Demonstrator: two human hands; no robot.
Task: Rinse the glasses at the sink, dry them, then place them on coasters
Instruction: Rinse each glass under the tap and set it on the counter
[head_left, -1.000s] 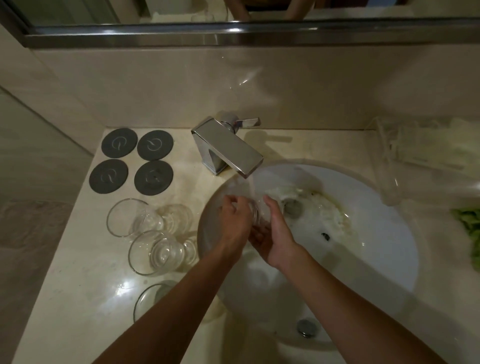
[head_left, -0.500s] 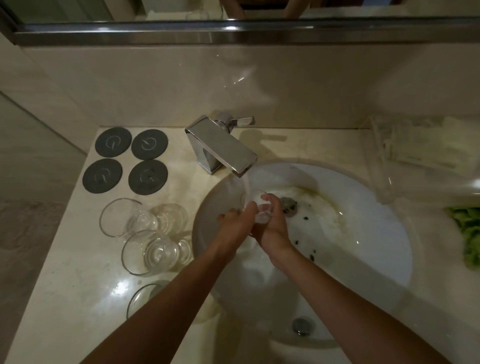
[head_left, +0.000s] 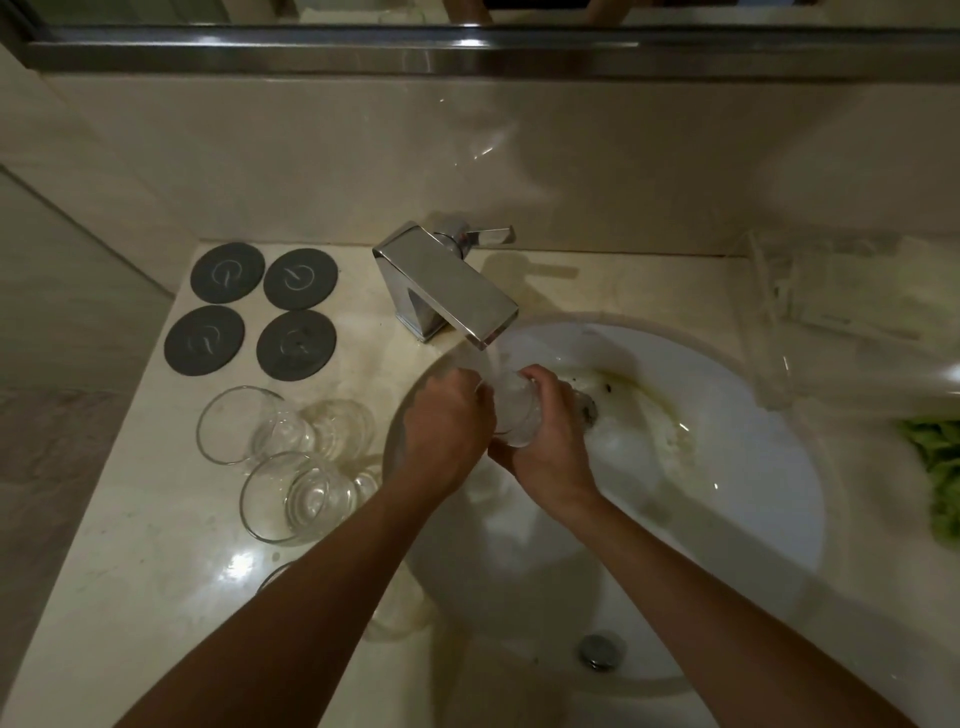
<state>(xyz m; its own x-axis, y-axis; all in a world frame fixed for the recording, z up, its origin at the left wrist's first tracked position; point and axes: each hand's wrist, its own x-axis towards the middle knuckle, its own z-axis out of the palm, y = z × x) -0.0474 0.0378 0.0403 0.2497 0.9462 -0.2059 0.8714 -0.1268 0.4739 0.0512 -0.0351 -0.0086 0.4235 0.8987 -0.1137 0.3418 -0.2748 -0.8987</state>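
Observation:
Over the white sink basin (head_left: 727, 519), both hands hold a clear glass (head_left: 514, 410) under the stream running from the chrome faucet (head_left: 447, 286). My right hand (head_left: 550, 441) curls round the glass from the right and below. My left hand (head_left: 447, 426) grips it at the left, fingers at its rim. Two more clear glasses (head_left: 249, 426) (head_left: 296, 499) stand on the counter left of the basin, and a third (head_left: 275, 577) is mostly hidden by my left forearm. Several dark round coasters (head_left: 260, 306) lie at the back left.
A clear plastic bag (head_left: 831, 332) with pale contents lies at the right, and a green cloth (head_left: 935, 467) sits at the right edge. The faucet lever (head_left: 488, 236) points right. A mirror frame (head_left: 467, 52) runs along the wall above. The counter ends at the left.
Both hands moved the glass up under the faucet stream, and it now stands more upright. The soapy foam in the basin has washed away, leaving brownish streaks near the drain.

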